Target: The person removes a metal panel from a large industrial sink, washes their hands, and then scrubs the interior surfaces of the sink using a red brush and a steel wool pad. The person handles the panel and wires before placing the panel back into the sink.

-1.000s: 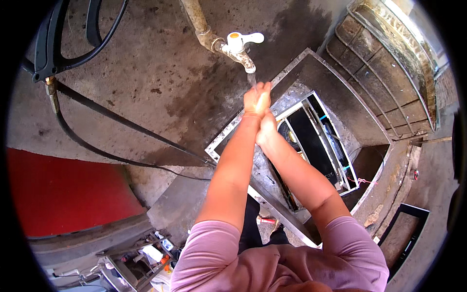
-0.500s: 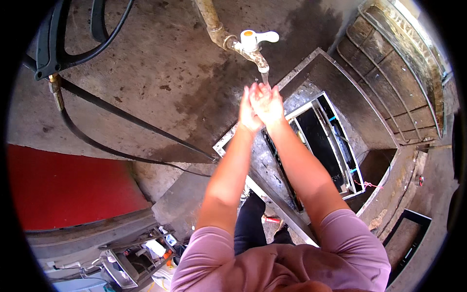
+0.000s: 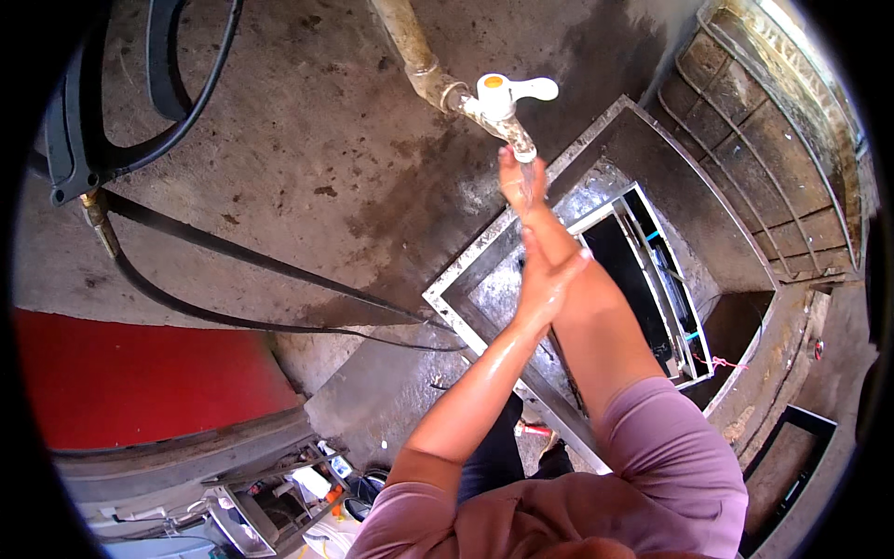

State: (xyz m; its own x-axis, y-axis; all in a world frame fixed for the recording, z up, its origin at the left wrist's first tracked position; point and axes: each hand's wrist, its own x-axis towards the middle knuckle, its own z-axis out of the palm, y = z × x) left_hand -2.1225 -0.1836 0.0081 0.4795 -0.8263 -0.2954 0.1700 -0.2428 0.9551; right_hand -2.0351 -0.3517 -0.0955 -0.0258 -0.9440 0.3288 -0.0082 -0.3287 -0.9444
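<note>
Water runs from the tap, a dirty spout with a white lever handle and an orange dot. Directly below its mouth is my right hand, wet and holding nothing, its fingers apart and partly hidden by the spout. My left hand is wrapped round my right forearm, a little below the wrist, and its skin glistens with water. Beneath both arms is a concrete basin with a white-edged frame in it, fitted with dark panels and light-blue pieces.
A black hose runs from a dark bracket toward the basin. A red panel is at left. A wire rack leans at the far right. Cluttered small items lie at lower left. A black-rimmed frame lies at lower right.
My hands were cupped together under the tap. The left has slid back onto my right forearm, while the right has moved slightly right, staying under the water. The view has shifted slightly.
</note>
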